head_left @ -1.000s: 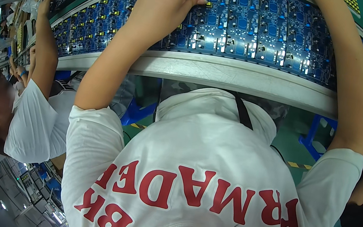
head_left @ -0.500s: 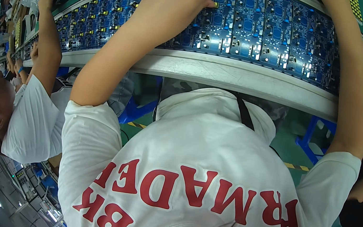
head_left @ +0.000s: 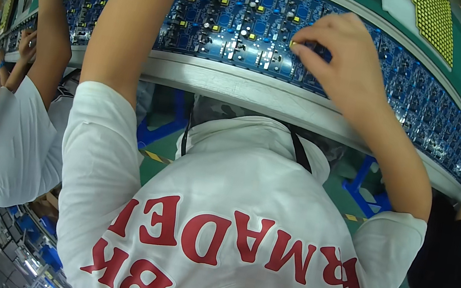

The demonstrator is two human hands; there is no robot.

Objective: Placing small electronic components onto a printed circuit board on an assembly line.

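A row of circuit boards [head_left: 244, 29] lies along the table [head_left: 240, 87] ahead of the person. The right hand [head_left: 344, 56] rests on the boards right of centre. A co-worker [head_left: 17, 131] stands at the left, another person [head_left: 451, 257] at the right.

Single head-worn fisheye, close above the circuit boards [head_left: 250, 30], facing down.

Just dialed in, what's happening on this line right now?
A person in a white shirt leans over a row of blue circuit boards on a conveyor with a pale rail. The right hand pinches at a small yellow part on a board. The left arm reaches up past the top edge, its hand out of view. Co-workers' arms work the same line on both sides.
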